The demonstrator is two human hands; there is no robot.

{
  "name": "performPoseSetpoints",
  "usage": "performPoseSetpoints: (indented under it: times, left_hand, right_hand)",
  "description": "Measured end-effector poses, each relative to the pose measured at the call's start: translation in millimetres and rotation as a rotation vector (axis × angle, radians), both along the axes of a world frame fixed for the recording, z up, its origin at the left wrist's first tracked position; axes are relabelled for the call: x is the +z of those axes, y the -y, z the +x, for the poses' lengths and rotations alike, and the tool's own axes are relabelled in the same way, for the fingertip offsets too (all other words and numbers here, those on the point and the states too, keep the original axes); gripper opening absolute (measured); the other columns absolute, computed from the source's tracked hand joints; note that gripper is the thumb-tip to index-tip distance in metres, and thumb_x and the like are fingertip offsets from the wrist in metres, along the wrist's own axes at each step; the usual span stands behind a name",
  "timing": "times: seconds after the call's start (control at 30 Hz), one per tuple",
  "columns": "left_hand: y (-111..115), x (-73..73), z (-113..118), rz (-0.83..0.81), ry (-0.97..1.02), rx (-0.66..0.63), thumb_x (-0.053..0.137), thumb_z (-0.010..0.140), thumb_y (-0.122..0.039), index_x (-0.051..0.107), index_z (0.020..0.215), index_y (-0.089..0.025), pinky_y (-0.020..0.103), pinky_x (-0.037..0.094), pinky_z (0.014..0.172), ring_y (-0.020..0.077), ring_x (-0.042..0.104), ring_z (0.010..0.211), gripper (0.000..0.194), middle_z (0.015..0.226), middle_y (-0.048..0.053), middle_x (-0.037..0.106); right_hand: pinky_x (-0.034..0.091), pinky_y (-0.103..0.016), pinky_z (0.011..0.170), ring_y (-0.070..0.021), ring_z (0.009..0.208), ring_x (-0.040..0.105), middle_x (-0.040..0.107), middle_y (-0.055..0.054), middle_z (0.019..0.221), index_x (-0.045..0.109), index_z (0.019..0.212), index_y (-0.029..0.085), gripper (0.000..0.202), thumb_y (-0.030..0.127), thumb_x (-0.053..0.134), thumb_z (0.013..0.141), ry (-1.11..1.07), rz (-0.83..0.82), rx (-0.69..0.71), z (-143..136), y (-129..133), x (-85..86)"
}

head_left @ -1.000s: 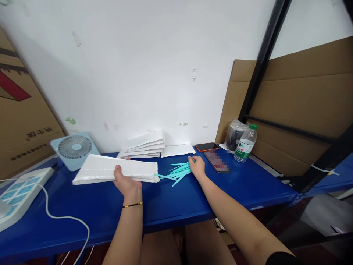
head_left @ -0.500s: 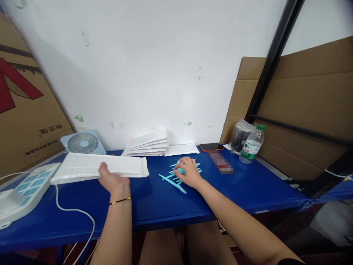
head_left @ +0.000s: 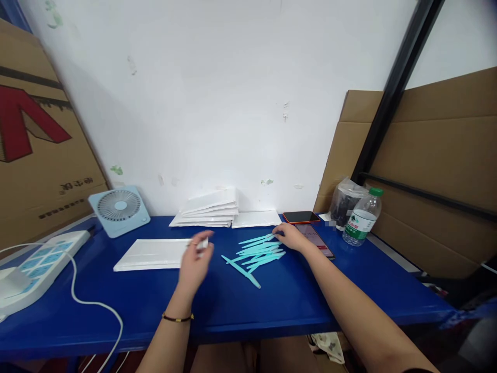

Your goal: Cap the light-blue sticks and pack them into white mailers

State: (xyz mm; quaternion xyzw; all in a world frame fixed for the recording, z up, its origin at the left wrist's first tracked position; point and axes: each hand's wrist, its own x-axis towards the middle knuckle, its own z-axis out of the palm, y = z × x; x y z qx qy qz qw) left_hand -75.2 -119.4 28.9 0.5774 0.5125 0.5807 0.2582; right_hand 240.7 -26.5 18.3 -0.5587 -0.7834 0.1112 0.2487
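Two bare hands flank the pile of turquoise sticks (head_left: 259, 249) on the blue table (head_left: 225, 316). Left of the pile, a white packet (head_left: 149, 254) lies flat; the left hand (head_left: 195, 259), fingers loosely open, is over the packet's pile-side end, and blur hides whether they touch. A careless sweep there could skid the packet, since its wrapping looks slick. At the pile's left front, one stick (head_left: 243, 272) lies askew and might be knocked away by that same hand. The right hand (head_left: 290, 237), fingers bent, has its fingertips at the pile's back right end; I cannot tell whether it pinches anything. Pulling one stick could drag its neighbours, as they overlap.

Far left of the pile sits a pale blue fan (head_left: 120, 210) with a round, ribbed grille; behind the pile, to its left, a white stack (head_left: 212, 208) slopes like a wedge. The sticks themselves are slim, tapering and plastic-looking. Far right of the pile stands a clear bottle (head_left: 362, 220) with a green cap.
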Motion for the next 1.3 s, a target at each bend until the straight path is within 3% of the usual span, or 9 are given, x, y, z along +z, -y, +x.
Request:
performPoseSetpoints:
  times: [0.1,0.23,0.33,0.47,0.6,0.77,1.0,1.17,1.3]
  left_hand:
    - [-1.1,0.9,26.4,-0.039,-0.393,-0.373,0.064,0.065,-0.032,0.066,0.09,-0.025,0.039,0.04,0.089,0.0251,0.051,0.098,0.026,0.101,0.007,0.058]
    - [-3.3,-9.4,44.9,-0.065,-0.834,-0.419,0.058,0.072,-0.03,0.066,0.084,-0.028,0.032,0.039,0.078,0.0209,0.053,0.089,0.014,0.089,0.002,0.061]
    - [-4.0,-13.5,59.8,-0.065,-0.976,-0.489,0.054,0.077,-0.029,0.064,0.085,-0.027,0.027,0.038,0.073,0.017,0.054,0.084,0.013,0.086,0.0,0.062]
    - [-20.3,-3.9,77.1,-0.023,-0.952,-0.543,0.053,0.078,-0.035,0.062,0.092,-0.026,0.024,0.038,0.071,0.0155,0.055,0.081,0.019,0.088,0.0,0.062]
    - [-66.4,5.5,76.6,-0.051,-0.922,-0.373,0.05,0.078,-0.038,0.061,0.093,-0.022,0.024,0.038,0.066,0.0161,0.055,0.079,0.025,0.087,0.003,0.061]
    - [-115.0,-10.0,63.3,-0.163,-0.931,-0.422,0.051,0.075,-0.04,0.063,0.086,-0.02,0.022,0.036,0.057,0.0143,0.054,0.068,0.026,0.077,0.001,0.061]
    - [-124.3,-22.1,52.7,0.008,-0.871,-0.264,0.05,0.077,-0.044,0.06,0.097,-0.022,0.024,0.036,0.061,0.0147,0.052,0.07,0.032,0.081,0.001,0.055]
    - [-128.9,-20.6,45.9,-0.016,-0.926,-0.356,0.048,0.078,-0.041,0.064,0.074,-0.022,0.024,0.036,0.062,0.0143,0.052,0.07,0.025,0.081,0.001,0.056]
    - [-136.5,-29.2,41.8,-0.034,-0.852,-0.372,0.05,0.077,-0.041,0.063,0.08,-0.022,0.025,0.038,0.065,0.0145,0.053,0.072,0.023,0.081,0.0,0.055]
  right_hand:
    - [0.04,-0.026,0.075,-0.0162,0.081,0.055,0.062,-0.004,0.087,0.068,0.078,0.019,0.015,0.018,0.055,0.072,-0.021,-0.009,0.095,7.5,-2.5,-5.8]
    - [0.041,-0.024,0.068,-0.0148,0.074,0.056,0.063,-0.004,0.082,0.07,0.077,0.019,0.014,0.025,0.058,0.072,-0.08,-0.051,0.27,10.6,7.4,-5.2]
    - [0.041,-0.023,0.064,-0.0147,0.073,0.056,0.063,-0.004,0.08,0.07,0.077,0.019,0.015,0.028,0.059,0.072,-0.097,-0.113,0.35,13.1,9.4,-3.8]
    - [0.041,-0.024,0.068,-0.015,0.075,0.056,0.061,-0.004,0.085,0.067,0.083,0.019,0.017,0.028,0.055,0.076,-0.107,-0.03,0.2,11.3,-6.8,-5.3]
    - [0.04,-0.026,0.071,-0.0167,0.08,0.054,0.058,-0.007,0.091,0.066,0.08,0.017,0.014,0.023,0.063,0.068,-0.017,-0.028,0.108,1.5,-26.7,-6.8]
    - [0.04,-0.021,0.058,-0.0118,0.067,0.053,0.059,-0.003,0.078,0.064,0.073,0.016,0.013,0.028,0.063,0.068,-0.066,-0.122,0.169,-4.7,-31.3,-16.4]
    - [0.038,-0.02,0.054,-0.0105,0.063,0.05,0.057,-0.001,0.074,0.063,0.073,0.016,0.017,0.032,0.063,0.068,-0.193,-0.141,0.209,-4.6,-34.6,-28.2]
    - [0.039,-0.021,0.058,-0.0109,0.064,0.05,0.058,-0.002,0.078,0.062,0.07,0.016,0.014,0.029,0.064,0.066,-0.162,-0.136,0.219,0.7,-32.9,-20.0]
    - [0.04,-0.023,0.061,-0.013,0.068,0.053,0.06,-0.002,0.076,0.063,0.074,0.016,0.018,0.032,0.063,0.067,-0.139,-0.191,0.182,16.2,-29.2,-10.0]
